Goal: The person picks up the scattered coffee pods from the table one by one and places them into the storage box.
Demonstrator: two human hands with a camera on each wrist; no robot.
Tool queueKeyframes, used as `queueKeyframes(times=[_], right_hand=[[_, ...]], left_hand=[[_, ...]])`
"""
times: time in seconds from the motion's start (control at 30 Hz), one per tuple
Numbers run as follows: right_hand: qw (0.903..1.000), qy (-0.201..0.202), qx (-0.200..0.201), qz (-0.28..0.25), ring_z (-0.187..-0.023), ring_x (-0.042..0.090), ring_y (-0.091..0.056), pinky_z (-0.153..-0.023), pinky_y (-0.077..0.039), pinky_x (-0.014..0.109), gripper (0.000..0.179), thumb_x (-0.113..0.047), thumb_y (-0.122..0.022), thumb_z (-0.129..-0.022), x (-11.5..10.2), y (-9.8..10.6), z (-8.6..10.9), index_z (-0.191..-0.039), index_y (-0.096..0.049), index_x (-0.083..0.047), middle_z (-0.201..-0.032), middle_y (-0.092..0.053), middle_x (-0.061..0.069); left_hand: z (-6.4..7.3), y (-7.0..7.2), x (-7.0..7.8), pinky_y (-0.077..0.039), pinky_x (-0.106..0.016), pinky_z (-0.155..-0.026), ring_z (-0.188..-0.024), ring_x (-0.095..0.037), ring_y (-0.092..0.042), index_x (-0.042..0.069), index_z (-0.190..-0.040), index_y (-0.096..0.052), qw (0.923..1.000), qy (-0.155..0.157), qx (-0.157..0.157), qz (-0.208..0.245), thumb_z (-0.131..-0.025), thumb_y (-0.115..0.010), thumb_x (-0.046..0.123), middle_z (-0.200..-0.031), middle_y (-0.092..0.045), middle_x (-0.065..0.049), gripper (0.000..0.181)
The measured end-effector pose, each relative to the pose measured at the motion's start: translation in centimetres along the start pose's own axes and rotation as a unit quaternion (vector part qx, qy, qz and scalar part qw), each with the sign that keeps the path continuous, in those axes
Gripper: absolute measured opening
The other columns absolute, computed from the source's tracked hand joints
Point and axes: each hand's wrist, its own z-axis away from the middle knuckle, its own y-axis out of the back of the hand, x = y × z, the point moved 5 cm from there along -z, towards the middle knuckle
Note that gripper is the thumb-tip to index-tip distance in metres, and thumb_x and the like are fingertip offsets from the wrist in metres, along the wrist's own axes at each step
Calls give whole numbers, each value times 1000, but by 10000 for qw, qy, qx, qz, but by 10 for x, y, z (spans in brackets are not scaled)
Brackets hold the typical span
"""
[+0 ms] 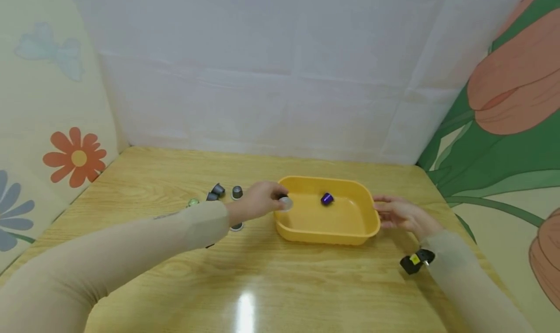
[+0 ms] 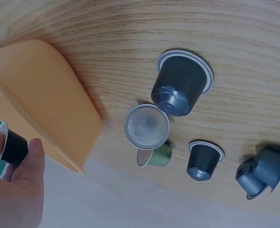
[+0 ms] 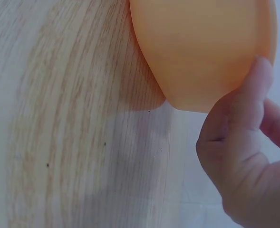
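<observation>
Left hand point(image 1: 261, 201) — thumb and fingers pinching a dark coffee capsule point(image 2: 14, 148), pale lid outward, at the near end of the yellow tray point(image 1: 308, 222). Right hand point(image 1: 399, 214): fingers loosely extended, gripping nothing, tips touching the tray's outer wall at the opposite end. Between the hands, a purple capsule point(image 1: 326, 199) lies in the tray. On the bench point(image 1: 306, 287), to the left hand's outer side, are several dark capsules point(image 2: 203, 161) — two touching — with a green capsule point(image 2: 160, 155) and a silver-lidded capsule point(image 2: 147, 127) among them.
</observation>
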Motion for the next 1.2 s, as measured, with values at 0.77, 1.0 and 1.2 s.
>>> queueKeyframes(times=[0.77,1.0,1.2], right_hand=[[9996,11,218,197,-78,15,-65,-70,-57,29,33,-5,-49,-101,-3,0,1,-131,-39,2,-91,-65,4],[9991,15,244,357,-79,14,-64,-69,-57,27,35,-7,-49,-102,-2,1,-3,-133,-38,2,-91,-65,3],[9996,21,220,196,-77,15,-65,-68,-58,29,27,-5,-49,-101,-1,3,-2,-127,-43,-1,-91,-65,4]], left_hand=[[-35,-28,22,-48,-36,-97,-114,-28,-59,-8,-127,-58,9988,-209,-424,-85,-92,-67,7,-122,-64,-18,39],[-41,-29,27,-49,-33,-95,-111,-26,-61,-6,-123,-62,9986,-343,-328,-220,-91,-69,8,-118,-67,-15,36],[-48,-35,31,-48,-33,-96,-113,-25,-60,-5,-124,-62,9978,-309,-512,-290,-91,-69,9,-120,-66,-14,36]])
